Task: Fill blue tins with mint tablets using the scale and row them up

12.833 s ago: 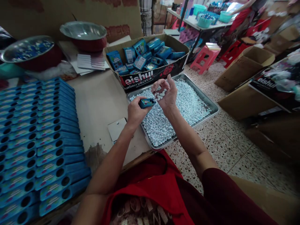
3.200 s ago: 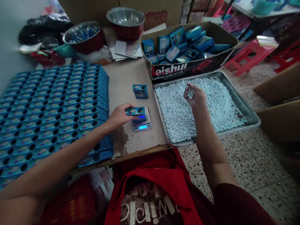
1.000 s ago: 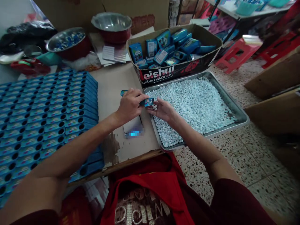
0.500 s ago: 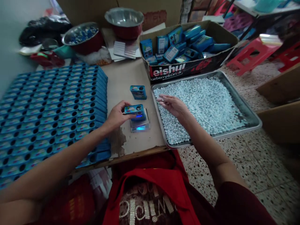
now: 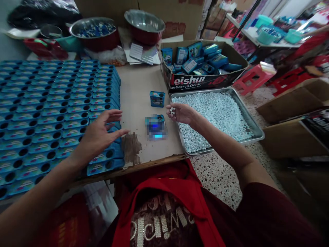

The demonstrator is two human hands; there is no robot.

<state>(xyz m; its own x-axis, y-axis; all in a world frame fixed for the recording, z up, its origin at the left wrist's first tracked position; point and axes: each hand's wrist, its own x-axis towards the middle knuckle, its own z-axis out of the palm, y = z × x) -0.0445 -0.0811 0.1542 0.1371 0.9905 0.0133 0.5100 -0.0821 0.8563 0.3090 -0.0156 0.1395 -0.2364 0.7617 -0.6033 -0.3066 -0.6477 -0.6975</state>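
My left hand (image 5: 101,132) is empty, its thumb and fingers spread, at the right edge of the rows of blue boxes (image 5: 77,101). My right hand (image 5: 181,113) is curled with its palm up, cupping several small white candies (image 5: 172,111) over the left edge of the metal tray (image 5: 258,134). A heap of the same candies fills that tray. Between the hands, a blue box (image 5: 160,118) stands on a small scale (image 5: 164,136) with a lit display, partly blurred out. Another blue box (image 5: 157,99) stands upright just behind it.
Behind the tray is an open carton (image 5: 185,82) of blue boxes. A bowl of small wrapped pieces (image 5: 95,43) and an empty metal bowl (image 5: 145,27) stand at the back. Red stools (image 5: 254,79) and cartons (image 5: 295,137) are on the right. A person's arm (image 5: 316,31) shows at the far table.
My left hand has let go of the blue box on the scale and moved left. My right hand has turned palm up, with candies now visible in it, nearer the scale. The view has shifted.
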